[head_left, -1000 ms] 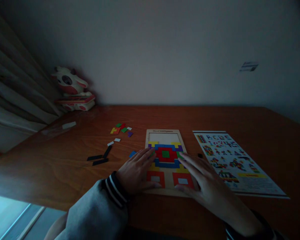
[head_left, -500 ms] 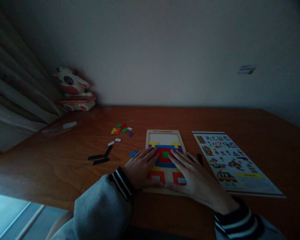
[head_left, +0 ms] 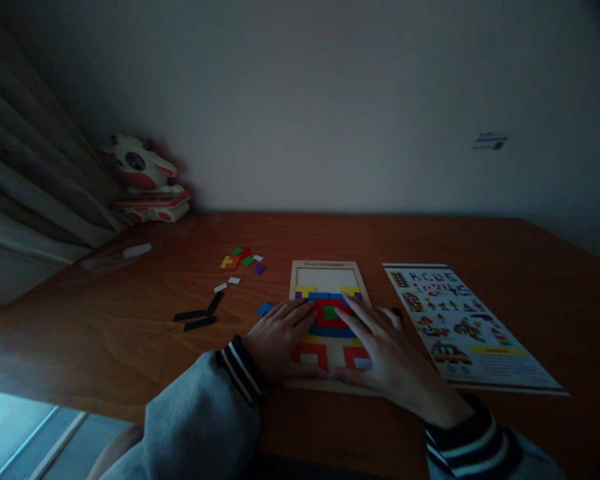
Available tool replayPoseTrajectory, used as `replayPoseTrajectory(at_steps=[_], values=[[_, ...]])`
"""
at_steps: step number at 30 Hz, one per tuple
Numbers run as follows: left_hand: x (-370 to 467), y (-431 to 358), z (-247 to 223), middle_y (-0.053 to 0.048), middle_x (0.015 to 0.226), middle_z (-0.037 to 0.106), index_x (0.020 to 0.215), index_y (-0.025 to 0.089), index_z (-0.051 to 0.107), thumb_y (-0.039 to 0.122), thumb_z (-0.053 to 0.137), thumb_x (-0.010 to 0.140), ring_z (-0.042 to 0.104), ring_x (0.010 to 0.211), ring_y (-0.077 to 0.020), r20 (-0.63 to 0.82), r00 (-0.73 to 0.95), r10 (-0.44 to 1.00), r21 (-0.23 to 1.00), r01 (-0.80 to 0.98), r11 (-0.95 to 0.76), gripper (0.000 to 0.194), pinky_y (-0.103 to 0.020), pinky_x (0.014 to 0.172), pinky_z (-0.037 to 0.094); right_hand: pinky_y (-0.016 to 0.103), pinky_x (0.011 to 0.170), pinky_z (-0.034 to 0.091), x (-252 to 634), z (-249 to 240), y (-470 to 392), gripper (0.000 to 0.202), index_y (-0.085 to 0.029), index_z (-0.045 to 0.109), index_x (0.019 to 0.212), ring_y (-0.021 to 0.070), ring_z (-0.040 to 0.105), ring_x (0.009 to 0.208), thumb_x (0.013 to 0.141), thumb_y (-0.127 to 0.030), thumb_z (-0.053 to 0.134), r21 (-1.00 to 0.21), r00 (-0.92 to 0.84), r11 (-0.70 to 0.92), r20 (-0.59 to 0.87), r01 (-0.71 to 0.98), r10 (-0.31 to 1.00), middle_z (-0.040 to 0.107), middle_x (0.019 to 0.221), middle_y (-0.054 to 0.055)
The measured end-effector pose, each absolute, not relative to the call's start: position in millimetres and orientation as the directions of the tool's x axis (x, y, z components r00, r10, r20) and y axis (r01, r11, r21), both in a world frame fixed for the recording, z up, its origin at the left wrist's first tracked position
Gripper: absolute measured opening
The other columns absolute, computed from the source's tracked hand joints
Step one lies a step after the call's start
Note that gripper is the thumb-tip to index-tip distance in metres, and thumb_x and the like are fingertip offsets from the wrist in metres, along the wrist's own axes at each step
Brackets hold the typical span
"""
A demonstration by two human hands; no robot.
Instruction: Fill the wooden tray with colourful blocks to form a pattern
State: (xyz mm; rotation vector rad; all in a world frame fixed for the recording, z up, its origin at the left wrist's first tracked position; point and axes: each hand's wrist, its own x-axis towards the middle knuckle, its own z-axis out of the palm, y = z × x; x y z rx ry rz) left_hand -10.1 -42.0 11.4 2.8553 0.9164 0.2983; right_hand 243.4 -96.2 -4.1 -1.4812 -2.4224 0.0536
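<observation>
A wooden puzzle board (head_left: 325,265) lies on the table, partly filled with flat coloured pieces. A green square (head_left: 329,313) sits inside a red frame (head_left: 330,325), with blue pieces (head_left: 330,332) above and below it. Over the board's left side rests my left hand (head_left: 283,337), fingers stretched out. My right hand (head_left: 380,343) lies across the right side, its fingers apart and fingertips by the red frame. Both thumbs point inward near the lower red pieces (head_left: 356,357). My hands hide the board's side edges and some pieces.
Left of the board lie black strips (head_left: 200,323), white pieces (head_left: 234,281), a blue piece (head_left: 265,309) and several coloured pieces (head_left: 247,261). A printed pattern sheet (head_left: 460,320) is on the right. Against the wall stands a cow-shaped toy (head_left: 147,179).
My right hand has lifted slightly and its fingers have bent and spread more. The left hand stays almost in place. The pieces on the board look the same.
</observation>
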Motion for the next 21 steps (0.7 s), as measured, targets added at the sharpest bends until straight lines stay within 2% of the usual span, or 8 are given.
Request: replayPoseTrajectory(at_steps=[2,6,14,17,21], values=[[-9.8,-41.9,11.8,-0.019,0.149,0.044,0.143,0.012,0.046,0.081,0.055,0.075,0.042,0.137,-0.0364,0.146,0.796,0.587,0.177,0.562,-0.808,0.098,-0.054,0.111,0.039,0.057,0.111,0.03,244.2,-4.4,-92.8,0.082,-0.018,0.042,0.148,0.0336,0.032,0.144,0.085,-0.069,0.052,-0.176,-0.415,0.453,0.217,0.874,0.884,0.031,0.158,0.019],[-9.4,-42.0,13.4,-0.02,0.148,0.045,0.143,0.012,0.045,0.081,0.055,0.074,0.042,0.137,-0.0358,0.148,0.795,0.588,0.189,0.561,-0.806,0.098,-0.053,0.111,0.039,0.058,0.111,0.028,244.6,-4.4,-90.2,0.081,-0.014,0.047,0.144,0.0334,0.035,0.143,0.086,-0.071,0.048,-0.155,-0.407,0.432,0.166,0.889,0.898,0.037,0.154,0.021],[-7.7,-40.4,16.5,-0.022,0.146,0.047,0.142,0.01,0.045,0.086,0.053,0.071,0.042,0.136,-0.0386,0.17,0.789,0.591,0.193,0.561,-0.805,0.104,-0.058,0.112,0.036,0.059,0.107,0.031,242.8,-0.9,-92.8,0.073,-0.016,0.049,0.142,0.0341,0.043,0.136,0.09,-0.068,0.044,-0.146,-0.375,0.411,0.225,0.9,0.899,0.042,0.152,0.02],[-1.2,-33.9,20.4,-0.02,0.15,0.043,0.143,0.011,0.044,0.084,0.049,0.076,0.036,0.14,-0.0381,0.19,0.783,0.592,0.181,0.565,-0.805,0.099,-0.057,0.115,0.033,0.057,0.109,0.031,241.8,1.5,-88.9,0.073,-0.016,0.046,0.144,0.0331,0.042,0.138,0.09,-0.065,0.046,-0.157,-0.385,0.431,0.257,0.889,0.887,0.04,0.154,0.019],[6.0,-23.6,21.9,-0.02,0.153,0.039,0.145,0.011,0.043,0.082,0.045,0.08,0.037,0.141,-0.0369,0.145,0.785,0.603,0.179,0.578,-0.796,0.096,-0.054,0.116,0.031,0.057,0.112,0.028,241.0,2.3,-82.8,0.074,-0.014,0.047,0.144,0.0331,0.038,0.141,0.091,-0.066,0.045,-0.154,-0.398,0.432,0.211,0.888,0.893,0.04,0.153,0.02]])
